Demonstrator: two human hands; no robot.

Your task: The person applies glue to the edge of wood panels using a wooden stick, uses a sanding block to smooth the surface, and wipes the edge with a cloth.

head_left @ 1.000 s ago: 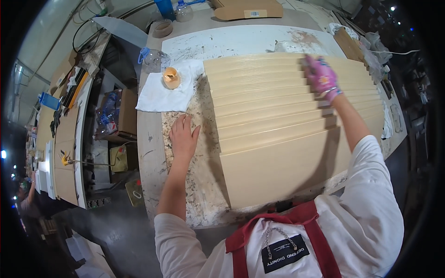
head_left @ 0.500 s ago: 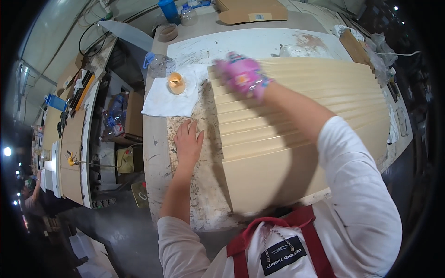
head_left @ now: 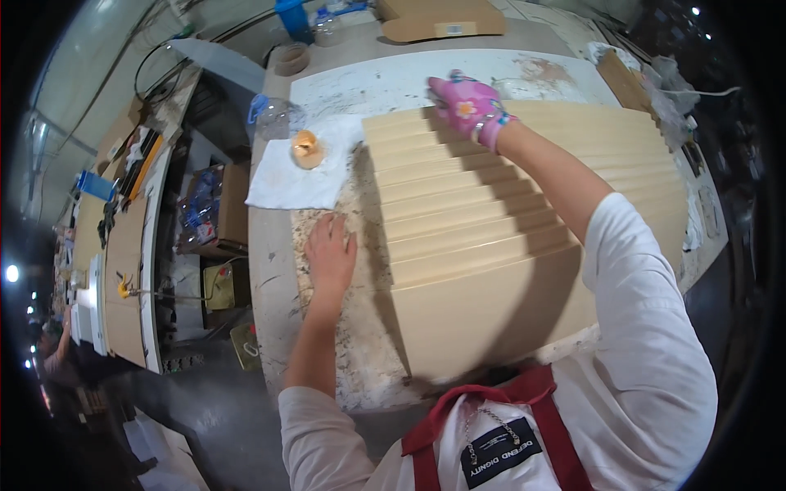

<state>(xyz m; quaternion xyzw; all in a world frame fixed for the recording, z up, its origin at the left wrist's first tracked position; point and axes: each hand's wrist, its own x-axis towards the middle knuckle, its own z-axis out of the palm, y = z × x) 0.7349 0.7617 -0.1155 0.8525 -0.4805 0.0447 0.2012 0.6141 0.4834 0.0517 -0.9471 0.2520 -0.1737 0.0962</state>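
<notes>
While the left hand is resting, the right hand is edging back along the cream panel

As the stepped cream panel is lying across the middle of the desk, the bare left hand is staying flat beside its nine o'clock side, fingers slightly apart. Toward twelve o'clock, the gloved right hand is hanging over the far edge with its fingers bunched; its palm is facing away, so I cannot tell whether it is holding anything or touching the slats. Having crossed from one o'clock to the far left corner, it is now sitting slightly back rightward, so one pass over the far slats seems to be ending. The right forearm and its shadow are covering the middle slats.

At ten o'clock, a white cloth is reaching close to that corner and carrying a tan container, crowding the stroke's left end. Behind it, a clear bottle is sitting at eleven. Farther out, a plastic bag is lying toward two, a cardboard box at twelve.
</notes>
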